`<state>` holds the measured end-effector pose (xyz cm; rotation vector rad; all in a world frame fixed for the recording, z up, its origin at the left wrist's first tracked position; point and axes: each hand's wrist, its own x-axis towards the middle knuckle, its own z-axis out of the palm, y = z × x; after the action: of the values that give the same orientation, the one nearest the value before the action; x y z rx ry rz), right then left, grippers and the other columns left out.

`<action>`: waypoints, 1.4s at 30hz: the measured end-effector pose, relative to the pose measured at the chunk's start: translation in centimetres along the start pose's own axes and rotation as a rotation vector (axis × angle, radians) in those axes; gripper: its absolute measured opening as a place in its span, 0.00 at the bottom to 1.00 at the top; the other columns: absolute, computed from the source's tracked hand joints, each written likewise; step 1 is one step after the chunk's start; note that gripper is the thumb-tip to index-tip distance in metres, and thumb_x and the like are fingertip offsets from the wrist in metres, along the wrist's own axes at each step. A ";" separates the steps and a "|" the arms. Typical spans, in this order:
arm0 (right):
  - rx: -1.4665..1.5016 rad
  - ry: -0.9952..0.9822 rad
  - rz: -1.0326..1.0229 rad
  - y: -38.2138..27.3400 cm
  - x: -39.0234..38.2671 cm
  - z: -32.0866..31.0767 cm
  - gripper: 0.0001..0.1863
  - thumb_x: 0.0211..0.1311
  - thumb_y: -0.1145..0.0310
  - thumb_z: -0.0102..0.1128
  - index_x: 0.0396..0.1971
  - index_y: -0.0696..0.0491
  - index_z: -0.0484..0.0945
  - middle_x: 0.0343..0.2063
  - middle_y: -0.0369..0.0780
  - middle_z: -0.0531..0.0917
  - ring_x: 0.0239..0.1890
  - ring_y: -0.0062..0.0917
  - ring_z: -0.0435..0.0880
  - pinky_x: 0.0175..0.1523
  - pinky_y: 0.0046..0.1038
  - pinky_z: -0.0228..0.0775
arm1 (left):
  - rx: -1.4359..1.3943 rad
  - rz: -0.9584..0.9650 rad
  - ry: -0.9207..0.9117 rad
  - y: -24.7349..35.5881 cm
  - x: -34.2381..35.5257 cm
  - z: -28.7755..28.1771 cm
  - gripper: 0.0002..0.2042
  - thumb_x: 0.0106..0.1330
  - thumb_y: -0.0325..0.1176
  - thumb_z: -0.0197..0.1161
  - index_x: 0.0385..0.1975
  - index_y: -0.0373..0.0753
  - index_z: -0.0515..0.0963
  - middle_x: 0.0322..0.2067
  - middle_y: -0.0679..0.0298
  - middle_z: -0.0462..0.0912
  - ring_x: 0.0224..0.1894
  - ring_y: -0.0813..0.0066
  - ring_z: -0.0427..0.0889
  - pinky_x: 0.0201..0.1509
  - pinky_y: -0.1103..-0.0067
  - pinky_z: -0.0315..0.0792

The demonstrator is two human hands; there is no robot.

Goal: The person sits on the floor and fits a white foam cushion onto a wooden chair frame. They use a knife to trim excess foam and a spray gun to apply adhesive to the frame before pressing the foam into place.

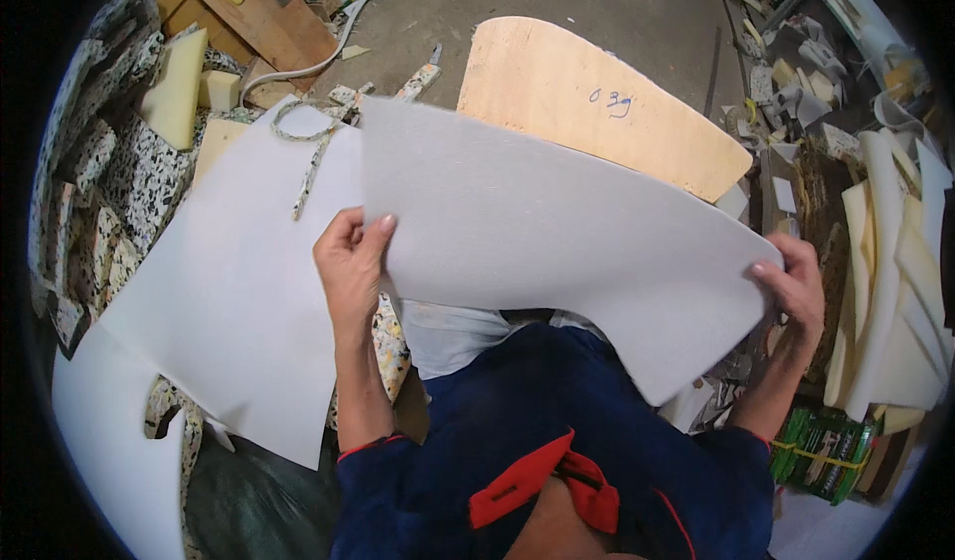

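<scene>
Grey sheeting (537, 212) is spanning the centre of the view — the left grip (350, 259) is pinching its nine o'clock edge, thumb on top, while the right grip (798, 283) is pinching its three o'clock end. Pale wooden board (557, 88) is showing beyond it at one o'clock — white sheets (239, 291) are lying at nine, speckled foam (149, 172) at ten.

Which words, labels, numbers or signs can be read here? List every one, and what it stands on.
Wooden board: a short handwritten number in blue, legible, not copied out here.
Green packages at lower right: pale printed lettering, too small and blurred to read.
Grey sheet: no writing shows on its upper face.
</scene>
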<state>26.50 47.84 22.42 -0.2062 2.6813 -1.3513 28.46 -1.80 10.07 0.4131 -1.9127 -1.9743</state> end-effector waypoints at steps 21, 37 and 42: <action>-0.259 0.281 0.263 2.2 6.6 -5.2 0.13 0.60 0.65 0.70 0.24 0.58 0.78 0.20 0.27 0.73 0.24 0.11 0.67 0.28 0.20 0.58 | 0.118 0.275 -0.046 -2.8 9.3 12.1 0.08 0.67 0.30 0.68 0.33 0.33 0.78 0.19 0.68 0.77 0.20 0.87 0.71 0.23 0.83 0.66; -0.304 0.318 0.321 -0.3 12.0 -5.7 0.14 0.60 0.66 0.71 0.21 0.54 0.75 0.19 0.24 0.68 0.23 0.10 0.62 0.26 0.20 0.52 | 0.173 0.382 0.025 -3.7 12.3 13.5 0.08 0.71 0.35 0.65 0.36 0.38 0.75 0.20 0.63 0.78 0.18 0.77 0.75 0.21 0.78 0.68; -0.355 0.300 0.296 -0.3 13.3 -6.0 0.16 0.60 0.66 0.71 0.20 0.54 0.74 0.19 0.24 0.69 0.23 0.09 0.62 0.26 0.19 0.52 | 0.214 0.363 0.063 -3.8 12.5 13.8 0.09 0.69 0.35 0.67 0.34 0.38 0.74 0.22 0.62 0.78 0.20 0.72 0.76 0.25 0.75 0.70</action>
<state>12.39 49.96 25.48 0.3776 3.0243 -0.8744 10.93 4.95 7.35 0.1638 -2.0008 -1.5184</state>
